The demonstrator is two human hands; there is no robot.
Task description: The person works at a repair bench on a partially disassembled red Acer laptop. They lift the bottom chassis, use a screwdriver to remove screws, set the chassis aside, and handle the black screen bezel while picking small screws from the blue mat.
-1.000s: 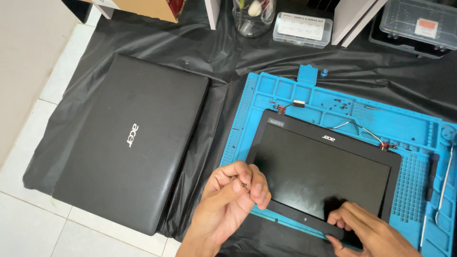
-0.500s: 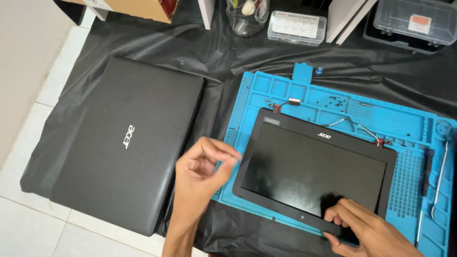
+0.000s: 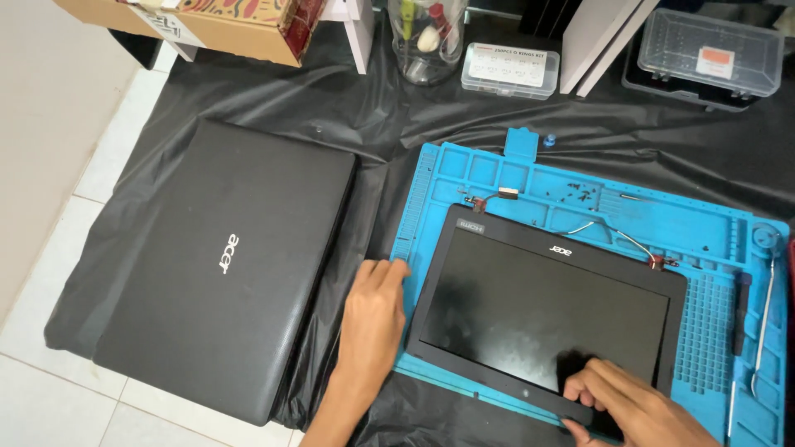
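Pressing right fingers on screen bezel, left hand flat

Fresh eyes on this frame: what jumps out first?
The bright blue work mat at right, with a detached laptop screen panel lying flat on it. The right hand presses the panel's near edge, and the left hand rests flat at the mat's left edge. To the left, a closed black laptop lies on black plastic sheeting.

Bright, even light; sharp, faint glare
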